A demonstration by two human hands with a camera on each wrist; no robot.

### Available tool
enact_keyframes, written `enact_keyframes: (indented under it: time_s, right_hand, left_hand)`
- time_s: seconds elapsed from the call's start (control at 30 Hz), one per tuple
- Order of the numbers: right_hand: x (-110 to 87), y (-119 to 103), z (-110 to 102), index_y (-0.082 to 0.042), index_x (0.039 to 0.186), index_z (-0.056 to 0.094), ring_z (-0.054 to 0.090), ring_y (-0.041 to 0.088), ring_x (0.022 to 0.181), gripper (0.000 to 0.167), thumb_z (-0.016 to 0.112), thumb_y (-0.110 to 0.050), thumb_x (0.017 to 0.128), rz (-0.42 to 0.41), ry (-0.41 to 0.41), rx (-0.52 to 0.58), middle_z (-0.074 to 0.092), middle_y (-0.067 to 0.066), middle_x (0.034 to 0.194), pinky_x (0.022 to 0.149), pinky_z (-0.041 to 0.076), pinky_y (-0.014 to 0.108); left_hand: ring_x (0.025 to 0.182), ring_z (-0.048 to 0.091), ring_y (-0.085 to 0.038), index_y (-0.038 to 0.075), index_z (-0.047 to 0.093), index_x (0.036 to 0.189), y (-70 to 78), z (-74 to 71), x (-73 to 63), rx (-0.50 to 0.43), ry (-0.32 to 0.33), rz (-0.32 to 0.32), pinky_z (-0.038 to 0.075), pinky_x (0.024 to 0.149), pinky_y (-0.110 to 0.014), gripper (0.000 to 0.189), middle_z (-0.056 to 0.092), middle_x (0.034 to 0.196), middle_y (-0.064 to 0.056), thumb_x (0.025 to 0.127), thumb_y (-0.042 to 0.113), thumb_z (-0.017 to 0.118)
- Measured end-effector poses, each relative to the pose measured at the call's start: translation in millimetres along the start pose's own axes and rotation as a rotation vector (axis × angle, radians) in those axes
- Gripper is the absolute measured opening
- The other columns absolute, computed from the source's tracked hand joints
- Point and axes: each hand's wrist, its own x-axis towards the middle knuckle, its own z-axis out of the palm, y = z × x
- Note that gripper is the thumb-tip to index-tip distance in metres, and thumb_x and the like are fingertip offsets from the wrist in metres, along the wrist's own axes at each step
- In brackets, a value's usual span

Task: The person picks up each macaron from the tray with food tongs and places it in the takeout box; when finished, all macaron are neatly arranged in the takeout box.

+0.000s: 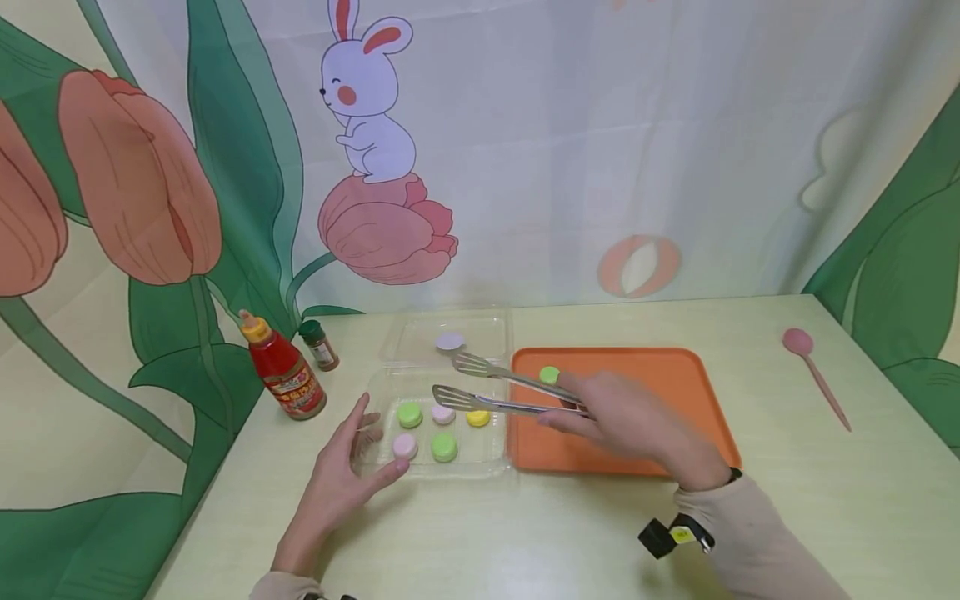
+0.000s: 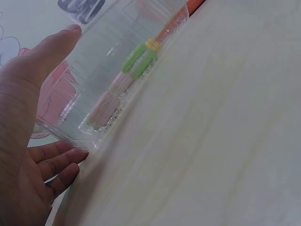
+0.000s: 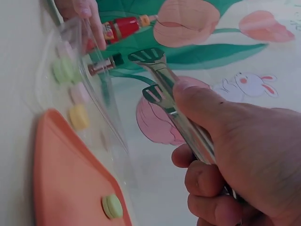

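Note:
My right hand (image 1: 622, 417) grips metal tongs (image 1: 517, 392) with slotted heads. The tong heads are apart, with nothing between them, above the clear plastic box (image 1: 420, 472). In the box lie several macarons: green (image 1: 444, 447), pale pink (image 1: 405, 447) and yellow (image 1: 477, 417). Another green macaron (image 1: 550, 375) rests on the orange tray (image 1: 615, 468), partly behind the right hand. My left hand (image 1: 341, 467) is spread at the box's left front corner, thumb along the front and fingers by the left side. In the left wrist view its thumb (image 2: 51, 52) lies extended beside the clear wall.
The box's clear lid (image 1: 405, 329) lies back behind it, near a lavender oval thing (image 1: 450, 341). A red sauce bottle (image 1: 288, 375) and a small green-capped jar (image 1: 320, 346) stand left. A pink spoon (image 1: 813, 371) lies right; a printed curtain (image 1: 525, 167) hangs behind the table.

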Motion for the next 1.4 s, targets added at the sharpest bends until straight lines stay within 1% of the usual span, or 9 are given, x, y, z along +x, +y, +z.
enact_keyframes:
  time_s: [0.13, 0.23, 0.33, 0.43, 0.67, 0.93, 1.03, 1.27, 1.4]
  right_hand:
    - [-10.7, 11.7, -13.9, -0.021, 0.105, 0.065, 0.047, 0.009, 0.061, 0.044, 0.062, -0.064, 0.109, 0.068, 0.034, 0.058, 0.052, -0.007, 0.072, 0.056, 0.037, 0.027]
    - [-19.1, 21.1, -23.9, -0.02, 0.105, 0.064, 0.045, 0.011, 0.059, 0.046, 0.063, -0.065, 0.108, 0.109, 0.086, 0.076, 0.051, -0.006, 0.071, 0.055, 0.036, 0.028]
    - [-26.2, 31.2, -32.3, -0.019, 0.102, 0.059, 0.04, 0.011, 0.055, 0.046, 0.066, -0.064, 0.107, 0.138, 0.151, 0.06, 0.044, -0.006, 0.066, 0.053, 0.033, 0.028]
    - [-32.2, 40.3, -38.4, -0.019, 0.103, 0.057, 0.037, 0.011, 0.054, 0.045, 0.069, -0.062, 0.106, 0.167, 0.214, 0.053, 0.037, -0.007, 0.063, 0.052, 0.032, 0.028]
    - [-44.4, 53.9, -40.9, -0.017, 0.113, 0.063, 0.044, 0.017, 0.057, 0.049, 0.079, -0.061, 0.1, 0.242, 0.299, 0.073, 0.044, -0.002, 0.066, 0.052, 0.036, 0.03]
    - [-53.2, 69.7, -25.5, -0.015, 0.128, 0.071, 0.047, 0.017, 0.06, 0.053, 0.086, -0.055, 0.096, 0.276, 0.33, 0.173, 0.051, 0.001, 0.071, 0.052, 0.038, 0.03]
    - [-56.3, 75.6, -19.1, -0.015, 0.129, 0.073, 0.046, 0.016, 0.059, 0.054, 0.087, -0.055, 0.095, 0.291, 0.326, 0.196, 0.05, 0.0, 0.071, 0.052, 0.037, 0.029]
    - [-60.8, 88.5, -8.6, -0.013, 0.115, 0.072, 0.044, 0.014, 0.056, 0.05, 0.087, -0.056, 0.095, 0.297, 0.298, 0.192, 0.048, -0.002, 0.068, 0.05, 0.035, 0.028]
    - [-60.5, 95.1, -3.9, -0.014, 0.112, 0.072, 0.042, 0.013, 0.055, 0.05, 0.087, -0.058, 0.094, 0.301, 0.27, 0.195, 0.047, -0.004, 0.066, 0.049, 0.033, 0.027]
  left_hand:
    - [0.156, 0.05, -0.037, 0.028, 0.016, 0.18, -0.2, 0.6, 0.6, -0.006, -0.002, 0.004, 0.032, 0.13, -0.07, 0.122, 0.05, 0.169, -0.011, 0.089, 0.057, 0.092]
    - [0.156, 0.051, -0.037, 0.028, 0.016, 0.18, -0.3, 0.4, 0.4, -0.01, -0.003, 0.003, 0.032, 0.13, -0.07, 0.122, 0.05, 0.169, -0.011, 0.089, 0.057, 0.092]
    - [0.155, 0.051, -0.037, 0.029, 0.016, 0.18, -0.6, 0.0, 0.0, -0.012, -0.003, 0.002, 0.032, 0.13, -0.07, 0.122, 0.05, 0.169, -0.01, 0.088, 0.058, 0.092]
    - [0.156, 0.05, -0.037, 0.03, 0.016, 0.18, -0.9, 0.0, -0.3, -0.01, -0.004, 0.0, 0.031, 0.13, -0.07, 0.122, 0.05, 0.169, -0.01, 0.088, 0.06, 0.091]
    - [0.155, 0.051, -0.038, 0.031, 0.016, 0.18, -1.6, -0.8, -0.8, -0.016, 0.002, 0.005, 0.032, 0.13, -0.071, 0.121, 0.051, 0.169, -0.01, 0.089, 0.058, 0.091]
    - [0.155, 0.051, -0.038, 0.031, 0.017, 0.18, -2.5, 0.2, 0.3, -0.012, 0.0, 0.005, 0.034, 0.129, -0.07, 0.121, 0.051, 0.169, -0.011, 0.089, 0.059, 0.091]
    - [0.156, 0.05, -0.038, 0.03, 0.017, 0.18, -2.0, 0.0, 0.4, -0.014, -0.002, 0.0, 0.033, 0.13, -0.07, 0.121, 0.051, 0.169, -0.01, 0.089, 0.059, 0.091]
    - [0.157, 0.049, -0.037, 0.031, 0.017, 0.18, -2.8, 0.2, 0.8, -0.02, -0.003, 0.0, 0.032, 0.131, -0.068, 0.121, 0.051, 0.169, -0.01, 0.089, 0.059, 0.091]
    - [0.157, 0.049, -0.037, 0.031, 0.017, 0.18, -3.2, 0.3, 1.0, -0.019, -0.004, -0.003, 0.032, 0.131, -0.068, 0.121, 0.051, 0.169, -0.009, 0.089, 0.059, 0.091]
